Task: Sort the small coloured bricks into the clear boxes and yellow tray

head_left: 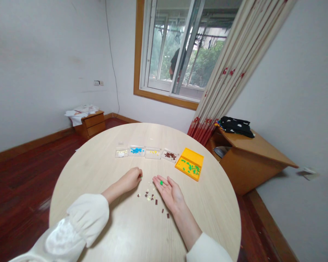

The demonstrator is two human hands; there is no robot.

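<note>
My right hand (172,193) is turned palm up with its fingers stretched out flat, and a small green piece (161,182) lies on the fingers. To its left, my left hand (132,178) is closed in a pinch, with a speck of green showing at the fingertips; most of that small green piece is hidden. Loose brown pieces (156,202) and pale yellow pieces (149,198) lie scattered on the table between and below the hands. A yellow case (194,155) with its lid up holds several green pieces (190,167), beyond my right hand.
Clear trays stand in a row across the round table (120,233), holding pale pieces (122,153), blue pieces (137,150), yellow pieces (153,152) and brown pieces (170,155). A wooden cabinet (251,156) with folded dark cloth (235,126) stands right. A person (175,63) shows behind the window.
</note>
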